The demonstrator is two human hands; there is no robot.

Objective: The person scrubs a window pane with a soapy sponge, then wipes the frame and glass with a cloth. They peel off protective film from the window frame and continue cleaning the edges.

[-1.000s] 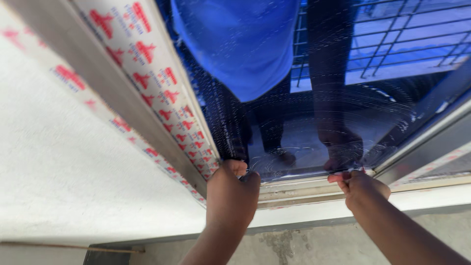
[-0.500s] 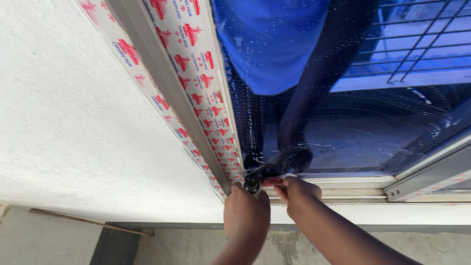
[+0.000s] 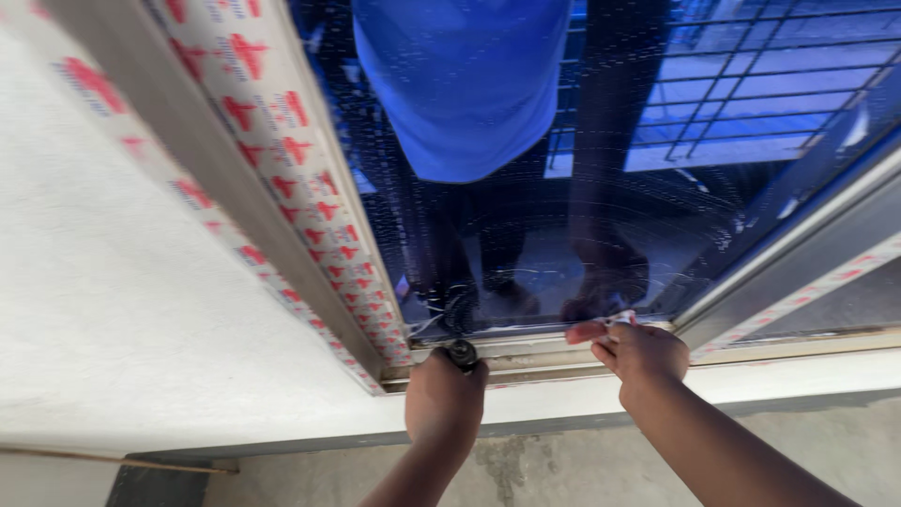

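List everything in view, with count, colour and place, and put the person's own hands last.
window glass: one pane, dark blue and reflective, upper centre and right
window frame: one, covered in white film with red marks, slanting down the left of the glass
wall: one, white and rough, left
sill: one, white, along the bottom of the window
floor: grey concrete, bottom
dark tool: one, black, at the bottom corner of the glass, in the left hand
left hand: gripping the dark tool
right hand: fingertips on the bottom edge of the glass
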